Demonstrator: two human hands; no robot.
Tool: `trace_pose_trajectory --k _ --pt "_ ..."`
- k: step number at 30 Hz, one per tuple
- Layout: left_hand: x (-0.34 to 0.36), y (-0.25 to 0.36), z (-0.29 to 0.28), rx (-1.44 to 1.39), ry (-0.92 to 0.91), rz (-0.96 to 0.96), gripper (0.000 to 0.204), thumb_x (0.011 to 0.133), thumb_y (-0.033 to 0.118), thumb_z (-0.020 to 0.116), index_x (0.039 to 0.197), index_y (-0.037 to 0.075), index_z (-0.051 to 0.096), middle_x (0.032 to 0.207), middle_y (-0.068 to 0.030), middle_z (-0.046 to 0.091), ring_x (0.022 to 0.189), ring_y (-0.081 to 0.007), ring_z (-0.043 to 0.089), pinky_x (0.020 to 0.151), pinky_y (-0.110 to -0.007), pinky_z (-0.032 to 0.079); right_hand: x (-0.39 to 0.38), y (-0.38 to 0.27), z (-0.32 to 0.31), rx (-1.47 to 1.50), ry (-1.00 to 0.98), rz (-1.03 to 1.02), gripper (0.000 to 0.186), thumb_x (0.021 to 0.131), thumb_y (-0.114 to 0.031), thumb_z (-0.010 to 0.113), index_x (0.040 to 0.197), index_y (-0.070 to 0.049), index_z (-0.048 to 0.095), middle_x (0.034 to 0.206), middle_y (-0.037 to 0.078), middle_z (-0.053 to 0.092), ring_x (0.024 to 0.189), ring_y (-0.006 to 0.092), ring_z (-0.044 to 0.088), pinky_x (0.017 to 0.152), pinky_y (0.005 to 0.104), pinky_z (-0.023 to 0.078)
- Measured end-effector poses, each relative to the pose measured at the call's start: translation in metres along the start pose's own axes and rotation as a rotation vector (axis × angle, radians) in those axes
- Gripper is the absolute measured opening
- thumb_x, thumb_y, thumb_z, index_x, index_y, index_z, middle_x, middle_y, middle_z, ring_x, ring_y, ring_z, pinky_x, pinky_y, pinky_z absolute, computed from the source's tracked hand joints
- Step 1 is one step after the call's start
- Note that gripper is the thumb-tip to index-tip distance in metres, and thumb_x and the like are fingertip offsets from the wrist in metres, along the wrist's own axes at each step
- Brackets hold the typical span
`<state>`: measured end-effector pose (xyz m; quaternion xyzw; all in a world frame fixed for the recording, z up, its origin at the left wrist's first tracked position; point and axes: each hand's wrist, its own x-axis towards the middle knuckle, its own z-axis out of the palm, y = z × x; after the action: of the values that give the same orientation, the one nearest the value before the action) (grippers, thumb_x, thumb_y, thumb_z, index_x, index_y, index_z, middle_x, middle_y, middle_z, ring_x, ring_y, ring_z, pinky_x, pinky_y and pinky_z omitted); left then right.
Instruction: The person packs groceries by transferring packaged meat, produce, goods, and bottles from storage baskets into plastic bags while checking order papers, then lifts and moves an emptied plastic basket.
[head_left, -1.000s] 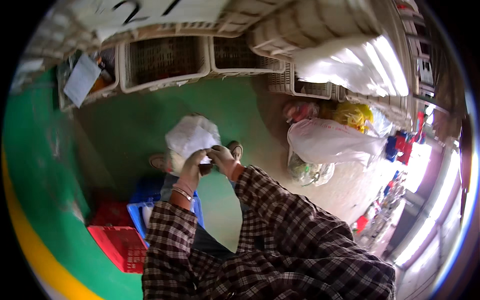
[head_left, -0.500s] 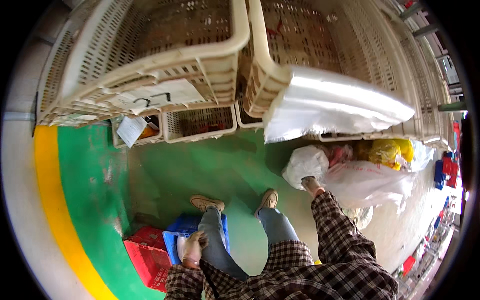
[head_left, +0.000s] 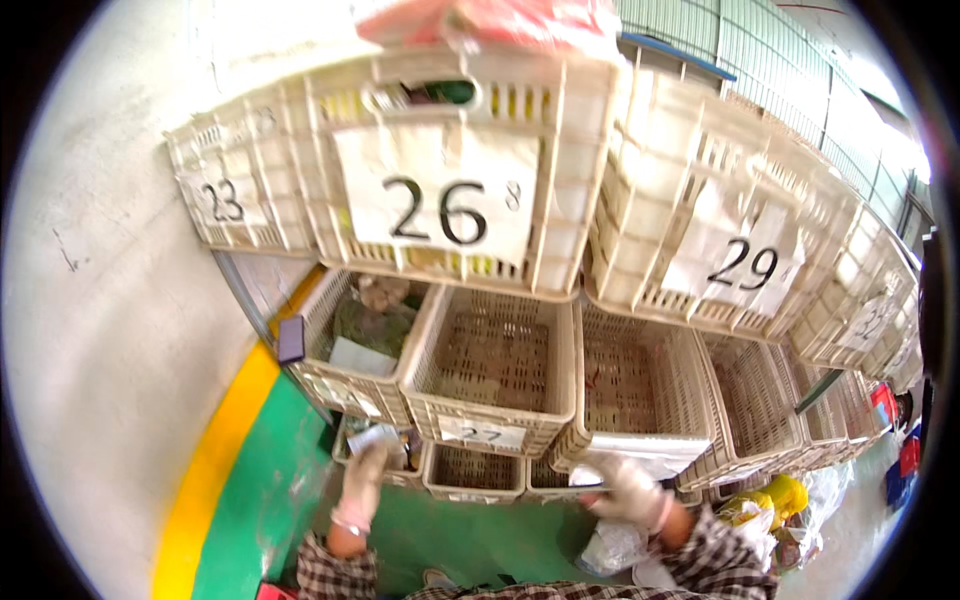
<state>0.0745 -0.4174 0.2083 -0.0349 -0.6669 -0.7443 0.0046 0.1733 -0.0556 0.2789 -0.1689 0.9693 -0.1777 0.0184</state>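
Observation:
My left hand, in a pale glove, is raised in front of a low crate that holds papers and dark items. Its fingers are smeared and I cannot tell how they are bent. Gloved as well, my right hand is in front of a middle-row crate with white plastic film over its front edge. Its fingers and thumb look apart, though blurred, and nothing shows between them. Below that hand a whitish plastic bag lies on the floor.
Large beige crates with paper labels fill a rack's upper row, a pink bag on top. Another crate stands in the middle row beside one with greens. Yellow bags lie right. A yellow line edges the green floor.
The view has tilted up from the floor to the rack. Both hands have risen toward the crates. My right hand has come away from the plastic bag it was touching.

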Motion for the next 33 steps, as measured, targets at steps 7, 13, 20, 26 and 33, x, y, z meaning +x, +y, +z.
trace_pose_trajectory --k 7,13,20,26,33 --pt "0.146 0.262 0.05 -0.56 -0.539 0.628 0.072 0.085 0.044 0.056 0.138 0.001 0.03 0.14 -0.0183 0.035 0.127 -0.0294 0.036 0.108 -0.043 0.025 0.128 -0.08 -0.298 -0.893 1.25 -0.252 0.056 0.078 -0.02 0.063 0.129 -0.006 0.044 0.124 0.015 0.05 0.113 0.0323 0.047 0.096 0.0433 0.037" --pt "0.193 0.335 0.112 -0.973 -0.467 0.316 0.089 0.081 0.033 0.065 0.14 -0.004 0.008 0.139 -0.0198 0.024 0.131 -0.0335 0.027 0.111 -0.046 0.021 0.164 -0.073 -0.338 -0.815 1.051 0.173 0.047 0.084 -0.052 0.054 0.097 -0.008 0.062 0.084 0.012 0.066 0.077 0.029 0.063 0.067 0.0402 0.048" --pt "0.195 0.357 0.156 -1.008 -0.321 0.349 0.058 0.08 0.037 0.067 0.127 0.014 0.042 0.128 -0.0028 0.045 0.111 -0.0173 0.045 0.1 -0.032 0.035 0.165 -0.064 -0.335 -0.797 1.166 0.034 0.042 0.083 -0.05 0.057 0.081 -0.008 0.057 0.076 0.009 0.062 0.07 0.0272 0.062 0.061 0.0396 0.047" --pt "0.192 0.371 0.177 -0.875 -0.114 0.472 0.053 0.079 0.037 0.069 0.12 0.009 0.049 0.123 -0.0018 0.052 0.11 -0.0142 0.049 0.096 -0.029 0.041 0.165 -0.061 -0.335 -0.782 1.147 -0.007 0.04 0.085 -0.048 0.055 0.081 -0.01 0.064 0.078 0.006 0.063 0.071 0.0245 0.063 0.062 0.0375 0.048" --pt "0.217 0.374 0.182 -0.898 0.101 0.324 0.038 0.095 0.036 0.04 0.119 0.011 0.054 0.122 -0.0044 0.056 0.112 -0.0176 0.052 0.1 -0.029 0.039 0.16 -0.06 -0.34 -0.713 1.087 0.02 0.037 0.084 -0.045 0.055 0.086 -0.009 0.062 0.079 0.008 0.063 0.073 0.0268 0.062 0.068 0.0399 0.047"
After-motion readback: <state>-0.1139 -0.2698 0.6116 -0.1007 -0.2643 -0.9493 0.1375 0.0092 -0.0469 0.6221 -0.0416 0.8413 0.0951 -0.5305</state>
